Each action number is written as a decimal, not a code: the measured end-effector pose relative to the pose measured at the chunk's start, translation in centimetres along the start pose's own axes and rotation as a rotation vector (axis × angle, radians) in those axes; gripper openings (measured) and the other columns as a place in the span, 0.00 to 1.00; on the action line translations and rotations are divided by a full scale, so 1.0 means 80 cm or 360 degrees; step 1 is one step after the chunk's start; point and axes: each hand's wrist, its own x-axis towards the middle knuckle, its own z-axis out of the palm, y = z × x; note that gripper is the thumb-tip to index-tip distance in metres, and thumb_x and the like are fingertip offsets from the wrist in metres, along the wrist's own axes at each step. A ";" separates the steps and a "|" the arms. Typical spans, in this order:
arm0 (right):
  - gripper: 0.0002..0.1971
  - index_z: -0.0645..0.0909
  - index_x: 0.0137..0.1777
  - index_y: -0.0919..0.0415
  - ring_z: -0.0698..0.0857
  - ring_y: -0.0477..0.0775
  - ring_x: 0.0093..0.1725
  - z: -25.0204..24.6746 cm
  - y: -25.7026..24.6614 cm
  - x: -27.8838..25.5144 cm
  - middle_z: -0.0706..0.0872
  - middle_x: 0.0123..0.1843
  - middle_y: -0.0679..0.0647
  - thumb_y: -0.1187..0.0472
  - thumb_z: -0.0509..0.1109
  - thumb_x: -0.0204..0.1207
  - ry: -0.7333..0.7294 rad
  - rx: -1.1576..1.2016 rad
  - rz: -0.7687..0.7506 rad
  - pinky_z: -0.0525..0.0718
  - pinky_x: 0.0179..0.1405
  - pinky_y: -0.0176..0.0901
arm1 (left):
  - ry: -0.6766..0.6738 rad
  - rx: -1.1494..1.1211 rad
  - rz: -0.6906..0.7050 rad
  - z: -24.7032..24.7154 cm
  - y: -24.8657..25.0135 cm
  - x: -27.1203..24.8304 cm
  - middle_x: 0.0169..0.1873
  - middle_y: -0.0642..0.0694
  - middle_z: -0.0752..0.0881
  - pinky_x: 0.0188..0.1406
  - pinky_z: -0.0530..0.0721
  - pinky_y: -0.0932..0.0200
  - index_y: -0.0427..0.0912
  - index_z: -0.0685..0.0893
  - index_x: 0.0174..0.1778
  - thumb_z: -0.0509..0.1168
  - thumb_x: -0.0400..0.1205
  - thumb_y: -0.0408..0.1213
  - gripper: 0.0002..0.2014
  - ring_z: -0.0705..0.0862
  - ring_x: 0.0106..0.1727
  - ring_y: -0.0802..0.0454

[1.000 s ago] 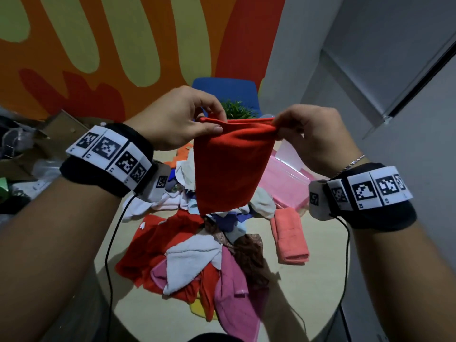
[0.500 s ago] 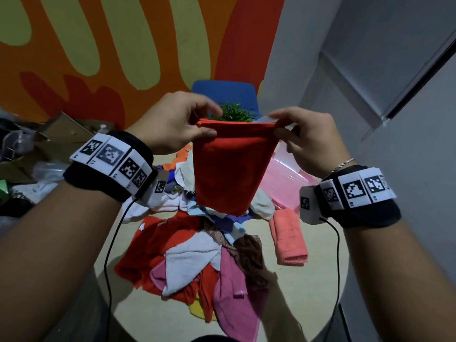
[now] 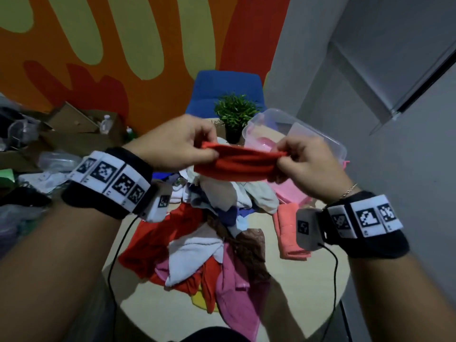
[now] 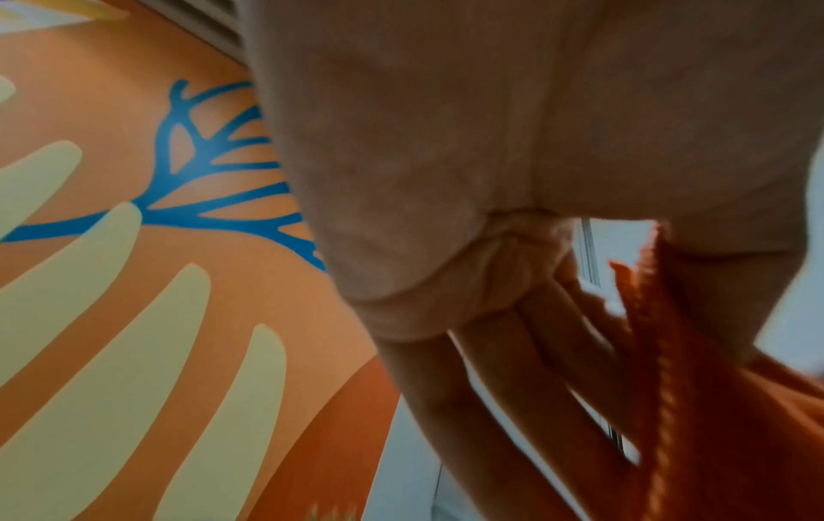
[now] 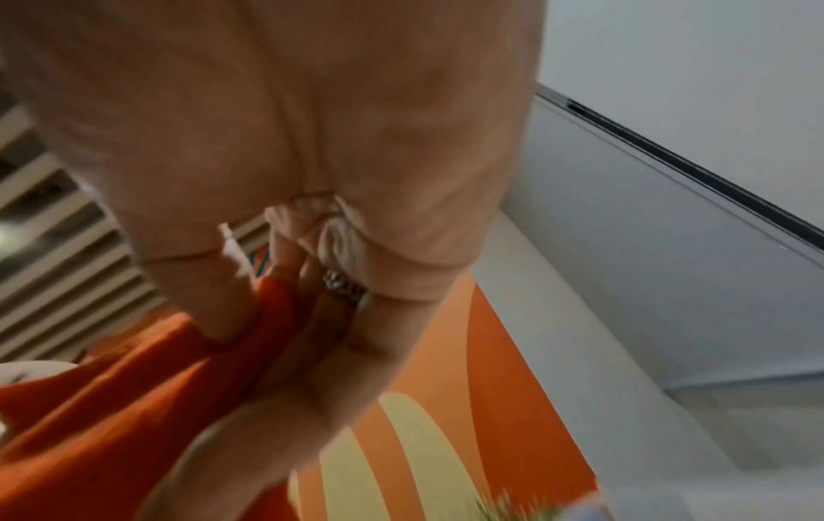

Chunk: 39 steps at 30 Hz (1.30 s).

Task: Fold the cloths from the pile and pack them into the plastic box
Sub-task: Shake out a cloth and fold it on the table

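Spanning both hands' grip: red cloth (image 3: 237, 164)

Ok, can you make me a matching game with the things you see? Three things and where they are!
Things:
1. red cloth
2. plant
3. folded peach towel

Places:
A. lying on the table, right of the pile
B. held up between the left hand and right hand
C. standing in front of the blue chair

Pairs: 1-B, 2-C, 3-A
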 end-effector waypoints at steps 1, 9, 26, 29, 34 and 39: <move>0.10 0.83 0.41 0.61 0.91 0.60 0.32 0.012 0.011 -0.008 0.90 0.32 0.61 0.75 0.63 0.72 -0.0160 -0.0039 0.0107 0.91 0.38 0.63 | -0.0176 0.0066 -0.0060 0.015 -0.011 -0.004 0.30 0.50 0.84 0.33 0.79 0.52 0.47 0.83 0.37 0.73 0.79 0.35 0.07 0.82 0.31 0.51; 0.05 0.78 0.28 0.49 0.84 0.46 0.34 0.127 0.128 -0.076 0.88 0.37 0.51 0.56 0.64 0.63 -0.1137 -0.0371 0.0437 0.83 0.37 0.39 | -0.1352 0.0003 -0.0537 0.160 -0.078 -0.060 0.27 0.53 0.83 0.20 0.72 0.72 0.44 0.82 0.44 0.71 0.82 0.35 0.04 0.76 0.20 0.65; 0.09 0.83 0.57 0.53 0.89 0.54 0.46 0.180 0.203 0.026 0.90 0.49 0.55 0.60 0.71 0.79 -0.0128 -0.0422 0.0811 0.86 0.53 0.47 | 0.0195 -0.0009 -0.1110 0.220 -0.202 0.000 0.32 0.50 0.81 0.38 0.72 0.58 0.38 0.88 0.51 0.73 0.81 0.40 0.09 0.83 0.42 0.48; 0.09 0.82 0.55 0.55 0.84 0.54 0.51 0.179 0.197 0.012 0.86 0.51 0.53 0.61 0.72 0.76 -0.0141 -0.0577 0.0626 0.84 0.55 0.49 | 0.0353 0.0108 -0.0926 0.230 -0.200 -0.002 0.46 0.47 0.84 0.50 0.79 0.54 0.43 0.84 0.55 0.76 0.77 0.41 0.14 0.83 0.51 0.47; 0.21 0.82 0.46 0.52 0.79 0.53 0.50 0.198 0.206 -0.046 0.81 0.50 0.48 0.42 0.83 0.59 -0.0772 -0.0558 0.0338 0.78 0.52 0.50 | -0.0199 0.0194 -0.0233 0.244 -0.165 -0.015 0.43 0.53 0.85 0.52 0.81 0.50 0.50 0.88 0.42 0.80 0.69 0.56 0.16 0.81 0.47 0.54; 0.25 0.79 0.61 0.53 0.76 0.60 0.58 0.224 0.222 -0.076 0.75 0.62 0.51 0.49 0.75 0.64 -0.0803 -0.1026 0.0219 0.77 0.58 0.57 | -0.0834 0.0849 -0.0062 0.267 -0.159 -0.033 0.57 0.52 0.83 0.54 0.81 0.48 0.49 0.87 0.58 0.76 0.72 0.49 0.19 0.78 0.57 0.46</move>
